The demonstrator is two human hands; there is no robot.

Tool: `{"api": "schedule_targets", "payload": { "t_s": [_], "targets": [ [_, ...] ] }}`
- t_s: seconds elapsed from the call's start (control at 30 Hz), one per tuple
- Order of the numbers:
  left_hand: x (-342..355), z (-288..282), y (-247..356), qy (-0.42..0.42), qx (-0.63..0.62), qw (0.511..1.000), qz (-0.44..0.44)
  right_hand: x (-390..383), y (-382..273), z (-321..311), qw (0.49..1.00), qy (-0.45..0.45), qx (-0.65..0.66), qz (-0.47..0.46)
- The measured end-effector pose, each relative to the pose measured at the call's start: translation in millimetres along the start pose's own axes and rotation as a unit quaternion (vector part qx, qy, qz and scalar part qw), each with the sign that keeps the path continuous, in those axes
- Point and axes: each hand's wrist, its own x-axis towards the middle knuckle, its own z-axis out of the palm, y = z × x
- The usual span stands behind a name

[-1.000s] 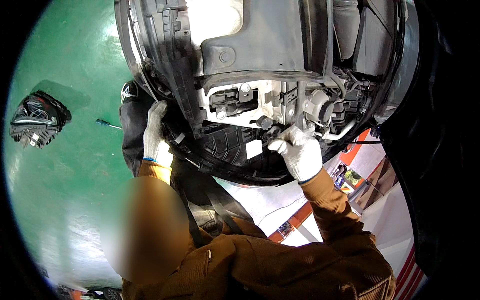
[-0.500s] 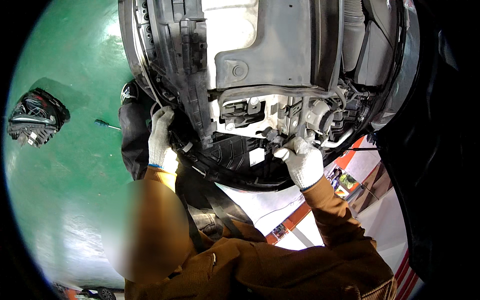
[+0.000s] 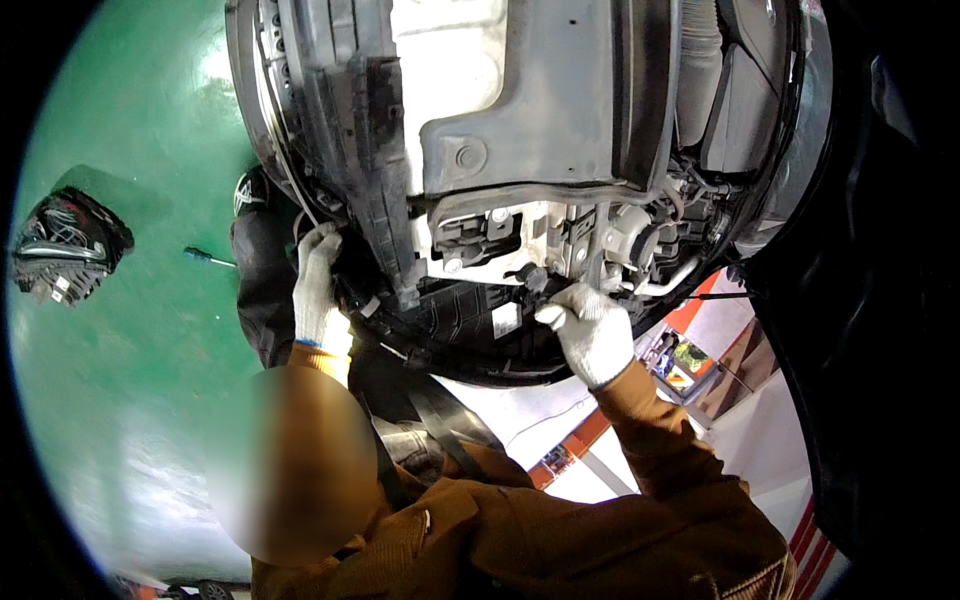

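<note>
My left hand [image 3: 316, 285], in a white knit glove, has its fingers closed at a narrow light strip [image 3: 292, 190] along the dark front-end trim [image 3: 375, 170] of a car. My right hand [image 3: 590, 335], also gloved, has bent fingers at a dark fitting below a small black knob [image 3: 528, 275]; what they hold is hidden. Around it are a light metal bracket [image 3: 545, 235], a black ribbed plastic panel [image 3: 450, 320] and a grey cylindrical housing with a black cap [image 3: 630, 240].
A detached headlamp unit [image 3: 70, 245] and a blue-handled screwdriver [image 3: 200, 255] lie on the green floor [image 3: 130, 380]. A dark trouser leg and shoe [image 3: 258, 265] stand left of the car. At the lower right are orange-edged equipment [image 3: 690, 360] and a large black sheet-like surface [image 3: 820, 350].
The car parts have shifted slightly down in the view over the last second, with both hands following. My right hand keeps its bent-finger pose at the dark fitting; my left stays at the strip.
</note>
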Motion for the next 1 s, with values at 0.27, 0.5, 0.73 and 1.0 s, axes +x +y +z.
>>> {"api": "schedule_targets", "payload": {
  "t_s": [0.27, 0.5, 0.73, 1.0],
  "targets": [
    [-7.9, 6.0, 14.2, -0.056, -0.048, 0.997, -0.038, -19.1, 4.8, 5.6, 0.984, 0.021, 0.171, 0.041],
    [-23.2, 14.9, 26.5, 0.01, 0.004, 1.0, -0.017, -54.0, 31.7, -6.1, 0.926, 0.003, 0.365, 0.1],
    [-67.6, -18.1, 38.8, -0.024, 0.25, 0.963, 0.099, -106.4, 43.8, 45.0, 0.863, -0.046, 0.483, 0.142],
    [-184.2, 34.2, 14.5, -0.047, 0.459, 0.878, -0.126, -140.3, 50.8, 83.4, 0.791, -0.124, 0.588, 0.118]
  ]
}}
